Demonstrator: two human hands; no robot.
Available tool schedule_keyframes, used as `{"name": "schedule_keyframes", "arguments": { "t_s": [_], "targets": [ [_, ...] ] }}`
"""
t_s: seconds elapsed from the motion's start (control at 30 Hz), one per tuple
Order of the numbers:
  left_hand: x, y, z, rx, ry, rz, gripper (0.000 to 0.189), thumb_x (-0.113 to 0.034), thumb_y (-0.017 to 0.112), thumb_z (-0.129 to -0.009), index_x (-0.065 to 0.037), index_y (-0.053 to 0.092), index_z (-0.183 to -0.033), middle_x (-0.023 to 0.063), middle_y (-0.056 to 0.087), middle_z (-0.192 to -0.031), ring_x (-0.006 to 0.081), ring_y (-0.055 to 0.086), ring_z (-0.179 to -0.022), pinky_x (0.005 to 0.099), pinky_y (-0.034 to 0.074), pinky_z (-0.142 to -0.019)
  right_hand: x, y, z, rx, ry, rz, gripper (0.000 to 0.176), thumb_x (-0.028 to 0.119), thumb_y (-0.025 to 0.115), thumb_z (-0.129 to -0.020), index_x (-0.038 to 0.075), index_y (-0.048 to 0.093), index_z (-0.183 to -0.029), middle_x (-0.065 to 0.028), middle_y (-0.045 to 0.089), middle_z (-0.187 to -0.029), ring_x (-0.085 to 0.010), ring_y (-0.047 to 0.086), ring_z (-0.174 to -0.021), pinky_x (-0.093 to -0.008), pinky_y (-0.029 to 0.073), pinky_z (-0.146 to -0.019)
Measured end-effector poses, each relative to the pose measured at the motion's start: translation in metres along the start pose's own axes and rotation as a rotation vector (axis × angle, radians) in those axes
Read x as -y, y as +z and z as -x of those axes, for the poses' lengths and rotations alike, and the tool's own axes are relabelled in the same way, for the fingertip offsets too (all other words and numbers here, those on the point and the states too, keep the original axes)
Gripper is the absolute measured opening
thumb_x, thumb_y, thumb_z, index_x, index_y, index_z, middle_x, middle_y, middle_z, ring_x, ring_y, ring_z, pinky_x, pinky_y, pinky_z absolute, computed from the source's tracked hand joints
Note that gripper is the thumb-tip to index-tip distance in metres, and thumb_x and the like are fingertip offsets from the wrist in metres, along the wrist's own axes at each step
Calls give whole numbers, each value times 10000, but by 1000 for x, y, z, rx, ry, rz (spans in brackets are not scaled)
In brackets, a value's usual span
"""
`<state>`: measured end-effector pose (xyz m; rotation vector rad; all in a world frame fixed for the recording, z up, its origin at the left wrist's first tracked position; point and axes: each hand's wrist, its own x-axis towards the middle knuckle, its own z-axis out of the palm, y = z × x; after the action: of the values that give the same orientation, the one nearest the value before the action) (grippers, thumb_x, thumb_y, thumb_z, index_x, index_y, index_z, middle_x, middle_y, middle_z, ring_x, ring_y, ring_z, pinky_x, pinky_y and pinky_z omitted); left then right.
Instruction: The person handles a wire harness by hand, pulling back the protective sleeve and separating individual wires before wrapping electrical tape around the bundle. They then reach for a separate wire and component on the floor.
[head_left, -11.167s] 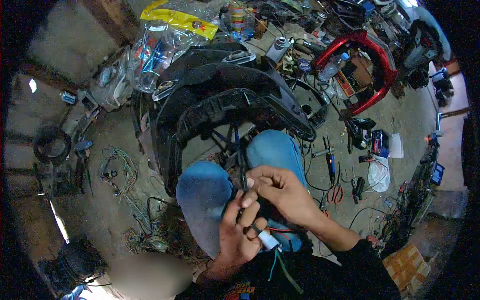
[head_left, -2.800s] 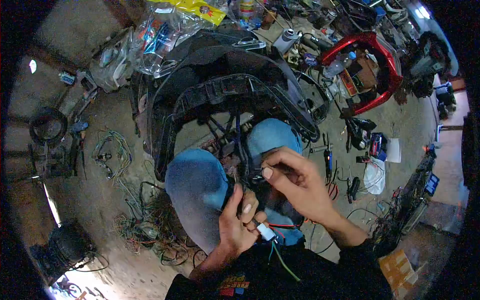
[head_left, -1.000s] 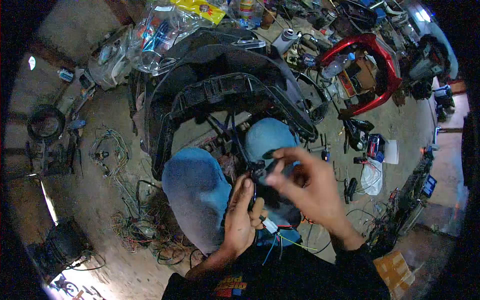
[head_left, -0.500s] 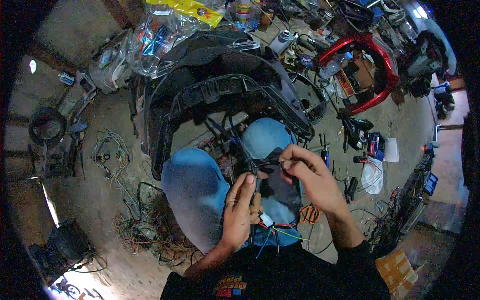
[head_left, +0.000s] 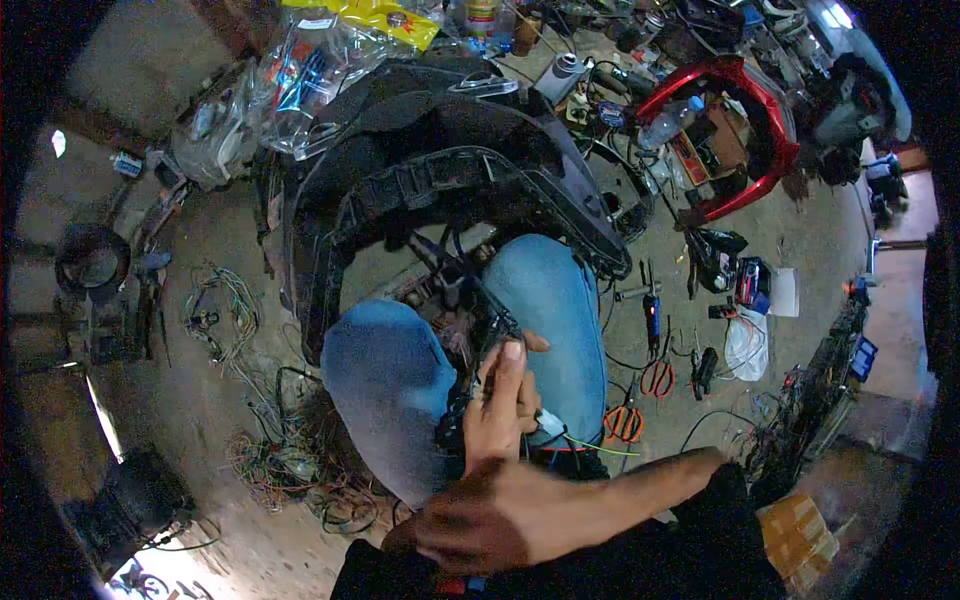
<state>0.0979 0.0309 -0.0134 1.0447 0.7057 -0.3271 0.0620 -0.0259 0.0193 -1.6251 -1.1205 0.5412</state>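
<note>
My left hand (head_left: pixel 505 390) is closed around a black taped wiring harness (head_left: pixel 497 312), thumb on top, between my knees. Just below its fingers hangs a white connector (head_left: pixel 548 425). A yellow-green wire (head_left: pixel 605 450) sticks out to the right of it. My right hand (head_left: pixel 475 520) lies across my left forearm near the wrist, blurred by motion, and its fingers are hard to make out. The harness runs up towards a large black plastic fairing (head_left: pixel 420 130) on the floor in front of me.
Orange-handled scissors (head_left: pixel 657 378) and a blue-handled screwdriver (head_left: pixel 653 320) lie on the floor to my right. A red fairing part (head_left: pixel 780 130) stands beyond them. Coils of old wire (head_left: pixel 225 310) lie at left. A cardboard piece (head_left: pixel 798 540) rests at lower right.
My right hand has left the harness's upper end and swung down and left across my left forearm. My left hand keeps hold of the harness and has moved slightly right.
</note>
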Motion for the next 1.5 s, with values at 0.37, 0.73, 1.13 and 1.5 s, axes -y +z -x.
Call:
{"name": "schedule_keyframes", "arguments": {
  "t_s": [0.37, 0.73, 1.13, 1.5],
  "targets": [
    [-35, -24, 12, 431, -291, 544, 333, -549, 396, -1043, -225, 467, -1013, -93, 262, -542, 45, 239, -456, 215, 215, -434, -21, -114, 0, -560, 715, -614, 392, 154, 471, -1056, 24, 473, -1426, -70, 692, -1102, -100, 597, -559, -230, 452, -470],
    [-10, -54, 0, 533, -455, 876, 387, -577, 335, -1041, -228, 495, -997, -101, 338, -523, 87, 316, -455, 281, 310, -531, -39, -97, -14, -552, 694, -1091, 320, 175, 549, -1028, -2, 590, -1292, -21, 669, -915, -45, 445, -509, -195, 325, -413],
    [-16, -46, 11, 174, -457, 723, 306, -526, 443, -1029, -249, 544, -946, -86, 225, -525, 83, 270, -450, 276, 275, -447, -7, -122, 5, -510, 734, -243, 213, 176, 611, -986, -21, 626, -1066, -134, 669, -839, -225, 662, -606, -344, 527, -635],
    [-29, -24, 26, -41, -396, 304, 381, -522, 561, -986, -180, 639, -1137, -98, 277, -609, 43, 376, -564, 227, 289, -475, -14, -134, 20, -359, 544, 345, 267, 187, 615, -956, 23, 636, -1166, -188, 697, -964, -372, 680, -903, -419, 536, -764]
  ]
}}
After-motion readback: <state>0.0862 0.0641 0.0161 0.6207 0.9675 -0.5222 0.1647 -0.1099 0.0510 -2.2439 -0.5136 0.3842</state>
